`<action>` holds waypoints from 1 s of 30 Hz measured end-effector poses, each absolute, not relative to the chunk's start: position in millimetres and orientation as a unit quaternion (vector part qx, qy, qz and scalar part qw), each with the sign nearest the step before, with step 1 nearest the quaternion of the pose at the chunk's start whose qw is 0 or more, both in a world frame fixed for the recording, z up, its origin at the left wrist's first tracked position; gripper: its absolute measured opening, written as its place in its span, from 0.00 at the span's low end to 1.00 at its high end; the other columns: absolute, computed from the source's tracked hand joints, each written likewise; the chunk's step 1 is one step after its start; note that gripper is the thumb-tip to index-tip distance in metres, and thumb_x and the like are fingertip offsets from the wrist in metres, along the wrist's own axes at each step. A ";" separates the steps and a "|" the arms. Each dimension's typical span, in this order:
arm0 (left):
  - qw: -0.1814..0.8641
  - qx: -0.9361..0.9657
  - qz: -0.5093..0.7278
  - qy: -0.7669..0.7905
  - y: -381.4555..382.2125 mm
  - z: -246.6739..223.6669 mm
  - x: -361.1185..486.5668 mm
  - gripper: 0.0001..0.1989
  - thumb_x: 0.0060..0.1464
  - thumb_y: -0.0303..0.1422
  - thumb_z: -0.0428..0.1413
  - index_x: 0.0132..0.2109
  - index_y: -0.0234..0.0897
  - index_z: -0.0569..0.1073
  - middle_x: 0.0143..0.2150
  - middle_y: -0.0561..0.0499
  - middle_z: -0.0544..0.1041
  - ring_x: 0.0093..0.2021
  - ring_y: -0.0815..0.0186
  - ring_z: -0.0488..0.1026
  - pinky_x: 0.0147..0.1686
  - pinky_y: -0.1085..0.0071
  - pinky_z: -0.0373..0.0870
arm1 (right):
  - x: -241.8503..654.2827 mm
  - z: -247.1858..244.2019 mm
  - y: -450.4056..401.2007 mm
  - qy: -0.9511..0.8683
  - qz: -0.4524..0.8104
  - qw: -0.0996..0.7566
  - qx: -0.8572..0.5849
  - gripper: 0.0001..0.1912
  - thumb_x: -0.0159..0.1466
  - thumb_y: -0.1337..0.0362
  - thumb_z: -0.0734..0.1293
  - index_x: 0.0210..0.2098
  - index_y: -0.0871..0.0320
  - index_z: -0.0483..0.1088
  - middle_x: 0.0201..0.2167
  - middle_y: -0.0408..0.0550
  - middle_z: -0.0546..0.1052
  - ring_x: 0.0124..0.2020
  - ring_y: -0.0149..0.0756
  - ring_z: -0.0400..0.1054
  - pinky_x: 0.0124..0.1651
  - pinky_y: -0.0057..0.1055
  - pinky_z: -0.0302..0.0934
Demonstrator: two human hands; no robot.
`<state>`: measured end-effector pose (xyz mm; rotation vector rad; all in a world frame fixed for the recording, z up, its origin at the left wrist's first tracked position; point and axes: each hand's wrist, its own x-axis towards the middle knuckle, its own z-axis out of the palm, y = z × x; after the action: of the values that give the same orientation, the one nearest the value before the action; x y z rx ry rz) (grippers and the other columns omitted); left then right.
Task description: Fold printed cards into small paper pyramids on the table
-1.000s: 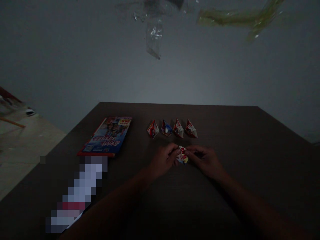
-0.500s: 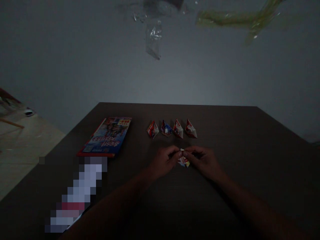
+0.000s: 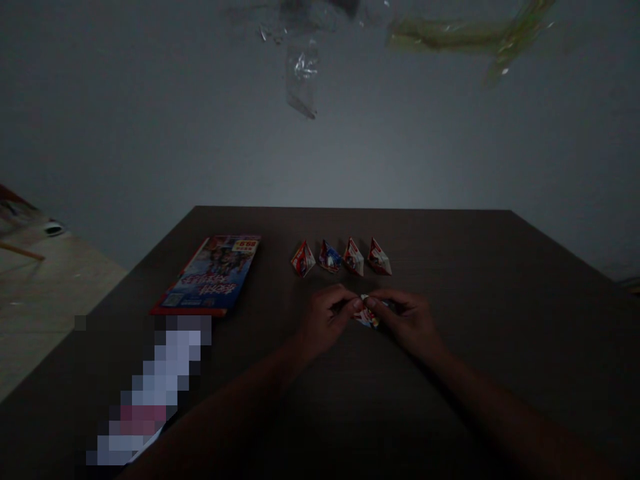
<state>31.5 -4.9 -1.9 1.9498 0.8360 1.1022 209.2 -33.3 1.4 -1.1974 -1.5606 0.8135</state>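
Between my two hands is a small piece of folded paper (image 3: 369, 317), printed in white, red, yellow and blue. My left hand (image 3: 330, 317) pinches its left side between thumb and fingers. From the other side my right hand (image 3: 405, 317) grips it the same way, and the two thumbs nearly meet at its top. The fingertips cover part of the paper. Just beyond the hands several folded paper boats stand in a row: a red one (image 3: 303, 259), a blue one (image 3: 330, 257), and red-and-white ones (image 3: 353, 258) (image 3: 379, 257) to the right.
A stack of colourful printed leaflets (image 3: 210, 273) lies on the dark table (image 3: 475, 267) at the left. Nearer me is a bright, pixelated object (image 3: 155, 387) beside my left forearm. Behind the table rises a grey wall (image 3: 400, 147) with yellow tape (image 3: 450, 35) and clear plastic.
The folded paper has tilted a little in my fingers, and less of its lower part shows. Both hands keep their pinch. The whole view has shifted slightly.
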 end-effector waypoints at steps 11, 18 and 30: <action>0.380 0.713 0.474 0.350 -2.3 -5.6 31.5 0.10 0.58 0.37 0.53 0.35 0.34 0.74 0.32 0.49 0.73 0.32 0.68 0.70 0.31 0.74 0.65 | 211.7 -2.9 -30.6 -0.575 0.345 0.538 -0.511 0.08 0.57 0.58 0.69 0.33 0.55 0.76 0.33 0.47 0.79 0.35 0.38 0.72 0.39 0.34 0.66; 0.382 0.695 0.495 0.355 -2.3 -6.3 28.8 0.10 0.58 0.36 0.52 0.36 0.35 0.73 0.34 0.49 0.73 0.34 0.67 0.71 0.34 0.73 0.66 | 212.2 -5.3 -28.8 -0.548 0.328 0.573 -0.514 0.08 0.56 0.58 0.70 0.32 0.55 0.75 0.33 0.47 0.79 0.36 0.38 0.72 0.41 0.36 0.66; 0.382 0.654 0.520 0.396 -3.1 -6.9 24.5 0.11 0.59 0.39 0.49 0.35 0.36 0.68 0.30 0.53 0.67 0.28 0.71 0.63 0.28 0.75 0.61 | 213.6 -1.6 -28.3 -0.526 0.309 0.580 -0.540 0.10 0.56 0.55 0.70 0.32 0.55 0.74 0.31 0.47 0.79 0.34 0.39 0.72 0.39 0.36 0.67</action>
<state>24.5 -3.1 -6.9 1.6682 1.0098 1.3261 213.6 -28.3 -1.6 -1.2628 -1.2292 0.7216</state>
